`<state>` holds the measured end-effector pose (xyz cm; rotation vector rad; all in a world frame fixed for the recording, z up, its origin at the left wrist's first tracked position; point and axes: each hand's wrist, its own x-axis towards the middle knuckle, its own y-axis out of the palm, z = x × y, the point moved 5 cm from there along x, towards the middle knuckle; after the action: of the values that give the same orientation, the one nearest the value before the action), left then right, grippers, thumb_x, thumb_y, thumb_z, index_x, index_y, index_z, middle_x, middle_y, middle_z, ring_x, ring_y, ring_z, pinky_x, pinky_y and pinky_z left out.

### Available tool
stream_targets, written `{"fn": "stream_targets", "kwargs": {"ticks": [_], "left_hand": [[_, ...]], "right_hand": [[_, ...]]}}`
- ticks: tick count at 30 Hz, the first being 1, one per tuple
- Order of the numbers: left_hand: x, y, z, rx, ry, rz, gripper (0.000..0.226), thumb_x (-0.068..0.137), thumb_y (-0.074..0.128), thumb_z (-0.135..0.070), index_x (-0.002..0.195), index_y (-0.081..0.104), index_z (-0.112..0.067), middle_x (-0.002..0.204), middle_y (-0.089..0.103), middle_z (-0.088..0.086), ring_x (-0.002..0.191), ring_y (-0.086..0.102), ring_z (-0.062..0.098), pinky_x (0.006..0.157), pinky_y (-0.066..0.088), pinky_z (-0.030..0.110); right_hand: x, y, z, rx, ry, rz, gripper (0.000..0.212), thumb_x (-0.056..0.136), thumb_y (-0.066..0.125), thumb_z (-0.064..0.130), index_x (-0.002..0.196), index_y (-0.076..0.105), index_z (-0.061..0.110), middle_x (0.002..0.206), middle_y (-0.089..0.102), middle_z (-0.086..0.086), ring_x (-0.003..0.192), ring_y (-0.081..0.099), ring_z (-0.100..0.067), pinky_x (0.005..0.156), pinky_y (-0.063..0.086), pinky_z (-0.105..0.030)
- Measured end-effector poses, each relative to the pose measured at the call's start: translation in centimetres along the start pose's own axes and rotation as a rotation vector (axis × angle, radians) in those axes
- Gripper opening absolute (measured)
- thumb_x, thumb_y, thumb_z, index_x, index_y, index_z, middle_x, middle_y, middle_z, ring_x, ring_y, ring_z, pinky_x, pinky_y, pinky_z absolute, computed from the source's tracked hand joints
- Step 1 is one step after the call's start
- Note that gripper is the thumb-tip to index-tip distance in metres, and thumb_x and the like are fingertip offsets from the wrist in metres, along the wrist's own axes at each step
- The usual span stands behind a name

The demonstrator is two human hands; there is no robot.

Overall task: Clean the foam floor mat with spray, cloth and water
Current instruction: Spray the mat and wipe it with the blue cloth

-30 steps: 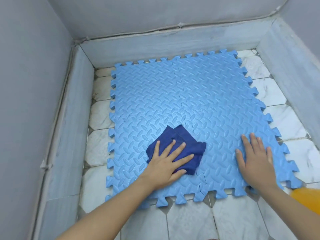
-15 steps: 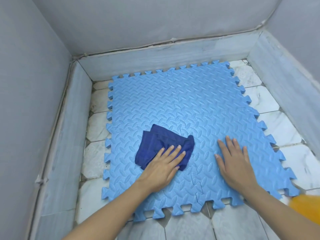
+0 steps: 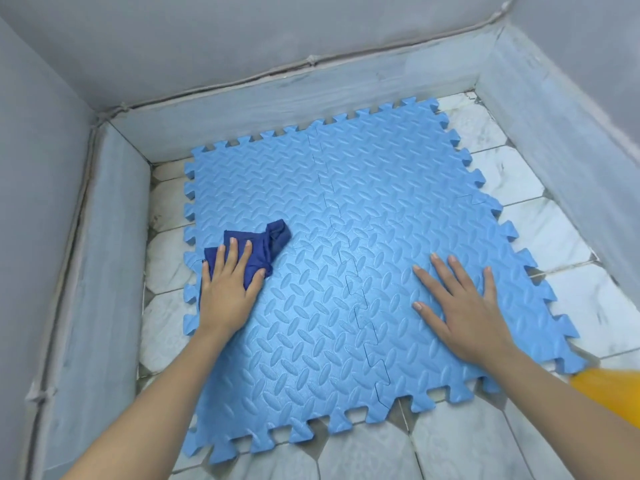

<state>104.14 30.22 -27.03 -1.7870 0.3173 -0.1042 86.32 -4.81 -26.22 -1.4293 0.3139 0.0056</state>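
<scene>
Two hands are down flat, fingers straight. The left hand [image 3: 227, 289] presses one dark blue cloth [image 3: 254, 249] at the mat's left edge; the right hand [image 3: 460, 306] lies spread on the near right. One blue mat [image 3: 346, 220] of four joined tiles covers the floor [image 3: 540, 216]. One orange thing [image 3: 613, 393] pokes in at the right.

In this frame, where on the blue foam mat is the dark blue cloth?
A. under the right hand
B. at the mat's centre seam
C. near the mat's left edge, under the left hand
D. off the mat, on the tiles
C: the dark blue cloth lies near the left edge of the blue interlocking foam mat, pressed flat by the left hand; the right hand rests bare on the mat.
</scene>
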Motion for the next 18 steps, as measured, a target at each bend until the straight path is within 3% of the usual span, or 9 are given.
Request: {"fn": "stream_targets", "kwargs": {"ticks": [3, 5, 8, 10, 12, 18], "left_hand": [[-0.4, -0.5, -0.6, -0.145, 0.014, -0.058, 0.054, 0.1, 0.033, -0.038, 0.15, 0.03, -0.018, 0.157, 0.028, 0.002, 0.147, 0.018, 0.016, 0.121, 0.008, 0.039], [-0.8, -1.1, -0.6, -0.236, -0.017, -0.096, 0.046, 0.102, 0.04, -0.021, 0.147, 0.036, -0.013, 0.153, 0.036, 0.003, 0.143, 0.029, 0.022, 0.118, 0.019, 0.04], [-1.2, -2.2, -0.5, -0.253, -0.101, -0.146, 0.037, 0.101, 0.041, -0.016, 0.136, 0.047, -0.011, 0.135, 0.055, 0.013, 0.119, 0.051, 0.04, 0.095, 0.04, 0.049], [-1.3, -3.0, -1.4, -0.269, -0.124, -0.185, 0.026, 0.1, 0.039, -0.013, 0.123, 0.051, -0.008, 0.115, 0.058, 0.022, 0.101, 0.055, 0.044, 0.082, 0.041, 0.05], [-1.3, -3.9, -3.1, -0.308, -0.107, -0.203, 0.019, 0.099, 0.039, -0.009, 0.113, 0.051, -0.004, 0.107, 0.056, 0.026, 0.097, 0.054, 0.044, 0.079, 0.038, 0.048], [-1.5, -3.6, -9.6, -0.392, 0.096, -0.107, 0.025, 0.099, 0.039, -0.011, 0.121, 0.052, -0.01, 0.117, 0.059, 0.017, 0.106, 0.055, 0.039, 0.083, 0.039, 0.044]], "right_hand": [[0.0, -0.7, 0.0, 0.052, -0.027, 0.055, 0.067, 0.092, 0.011, 0.07, 0.153, 0.007, 0.043, 0.163, -0.001, 0.013, 0.151, -0.004, -0.013, 0.117, -0.008, -0.058], [0.0, -1.6, -0.4, 0.177, -0.009, 0.108, 0.07, 0.092, 0.019, 0.066, 0.155, 0.013, 0.035, 0.164, 0.0, 0.01, 0.151, -0.004, -0.012, 0.119, -0.006, -0.053], [-1.3, -3.3, -2.0, 0.378, 0.098, 0.026, 0.06, 0.101, 0.037, 0.046, 0.153, 0.027, 0.019, 0.163, 0.015, -0.004, 0.151, 0.01, -0.019, 0.123, 0.008, -0.043], [-3.0, -4.2, -3.6, 0.434, 0.179, -0.093, 0.056, 0.101, 0.042, 0.04, 0.15, 0.033, 0.014, 0.161, 0.022, -0.008, 0.15, 0.016, -0.022, 0.122, 0.013, -0.037], [-5.0, -4.8, -5.0, 0.45, 0.262, -0.154, 0.054, 0.101, 0.044, 0.038, 0.149, 0.036, 0.013, 0.16, 0.025, -0.01, 0.149, 0.019, -0.023, 0.119, 0.013, -0.032], [-8.4, -5.7, -7.3, 0.465, 0.399, -0.2, 0.054, 0.1, 0.045, 0.04, 0.147, 0.037, 0.014, 0.158, 0.028, -0.011, 0.147, 0.021, -0.026, 0.12, 0.014, -0.033]]}}
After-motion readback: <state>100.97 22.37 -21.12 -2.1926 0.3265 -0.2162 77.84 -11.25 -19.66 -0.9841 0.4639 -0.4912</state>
